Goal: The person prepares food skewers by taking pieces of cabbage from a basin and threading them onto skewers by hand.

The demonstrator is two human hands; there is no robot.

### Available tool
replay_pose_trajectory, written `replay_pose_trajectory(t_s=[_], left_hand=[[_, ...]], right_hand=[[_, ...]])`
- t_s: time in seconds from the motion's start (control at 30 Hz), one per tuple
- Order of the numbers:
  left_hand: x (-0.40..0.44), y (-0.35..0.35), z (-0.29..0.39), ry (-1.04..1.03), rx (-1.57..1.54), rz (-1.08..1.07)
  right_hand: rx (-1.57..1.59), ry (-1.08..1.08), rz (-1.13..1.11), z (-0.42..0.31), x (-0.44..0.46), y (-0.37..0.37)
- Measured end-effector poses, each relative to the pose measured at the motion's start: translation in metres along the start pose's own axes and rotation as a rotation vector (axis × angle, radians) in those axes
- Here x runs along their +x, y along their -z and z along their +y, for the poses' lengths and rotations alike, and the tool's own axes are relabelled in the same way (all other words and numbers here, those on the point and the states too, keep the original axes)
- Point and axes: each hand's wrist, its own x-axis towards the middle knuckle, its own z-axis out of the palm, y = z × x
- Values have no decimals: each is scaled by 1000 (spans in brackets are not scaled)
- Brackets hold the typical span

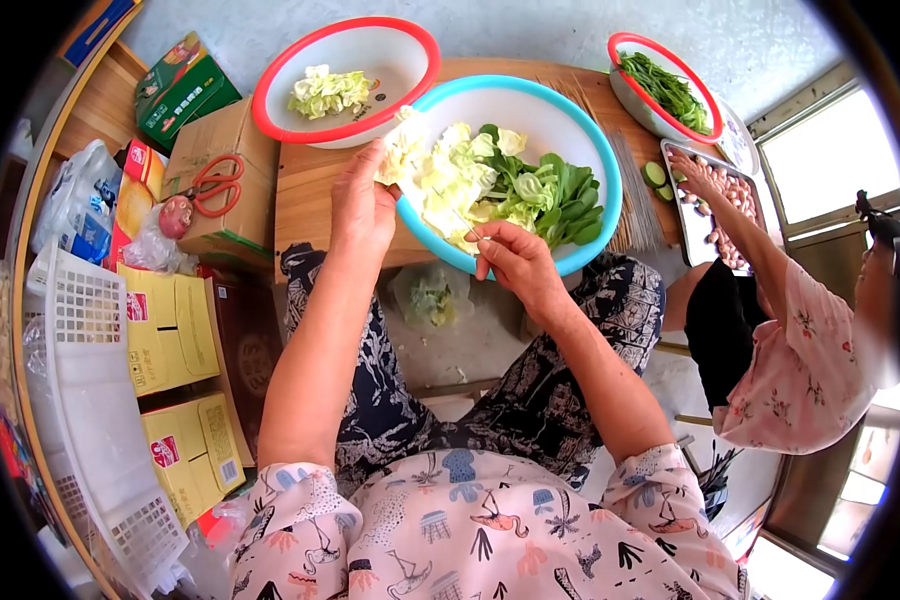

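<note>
Both hands are up at the near side of the basin, apart from each other: my left hand (363, 195) is closed on a bunch of pale leaves (404, 150), and my right hand (525, 265) pinches a thin stick (468, 225) between thumb and fingers. Under it all is the wooden table (310, 205). The blue-rimmed basin (611, 185) sits at its near edge, well filled, pale leaves loose on the left, dark green leaves (575, 200) on the right; plenty there looks unthreaded to me. Beyond it, on the left, the red-rimmed bowl (429, 60) holds only a small pale heap (330, 92); whether that is finished work or just set aside, I cannot tell. Many spare sticks (632, 190) lie bare to the right of my basin. As for my leaves, they are frilly, thin and crumpled, yellow-green going nearly white, and bunched above the left rim. My stick is slender and straight, slanting in among them; its far end is hidden, so I cannot say how many leaves it carries.
</note>
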Motion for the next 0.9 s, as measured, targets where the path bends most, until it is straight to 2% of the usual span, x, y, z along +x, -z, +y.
replay_pose_trajectory(t_s=[0.7,0.9], left_hand=[[-4,-4,-8,-64,52,-6],[-7,-10,-5,54,175,-58]], right_hand=[[84,47,-27,0,8,-6],[129,29,-22,0,8,-3]])
